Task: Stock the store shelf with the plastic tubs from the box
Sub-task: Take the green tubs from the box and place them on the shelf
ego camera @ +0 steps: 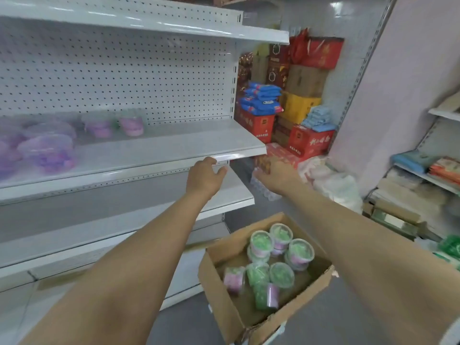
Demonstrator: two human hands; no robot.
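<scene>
Hands: both of mine are empty and reaching forward. My left hand (pixel 204 176) has loosely spread fingers right at the front lip of the shelf (pixel 174 148). My right hand (pixel 275 176) is out past the shelf's end, its fingers half hidden from me, so I cannot tell how wide they are; I see nothing in it.

Tubs to move: seven or so green-lidded tubs (pixel 276 260) sit in the open cardboard box (pixel 221 292) on the floor, below and between my forearms. Some stand upright, some lie on their sides.

Tubs already placed: purple tubs (pixel 47 151) crowd the left part of the shelf, with a few more (pixel 132 125) toward the back. They are blurred, so I won't count them.

Free space: the right half of the shelf is bare, up to the corner by my left hand.

Step in hand: as I judge it, fetching the next tubs, so both hands must drop to the box.

How to do it well: take the upright ones first, one per hand, gripping around the wall under the lid rather than by the lid, which could pop off. Right the tipped ones before lifting.

Placing: I'd set them at the back, next to the last purple tubs, and fill toward the front edge.

Risk: the shelf below (pixel 224 195) juts out above the box, so I should lift clear of its edge.
</scene>
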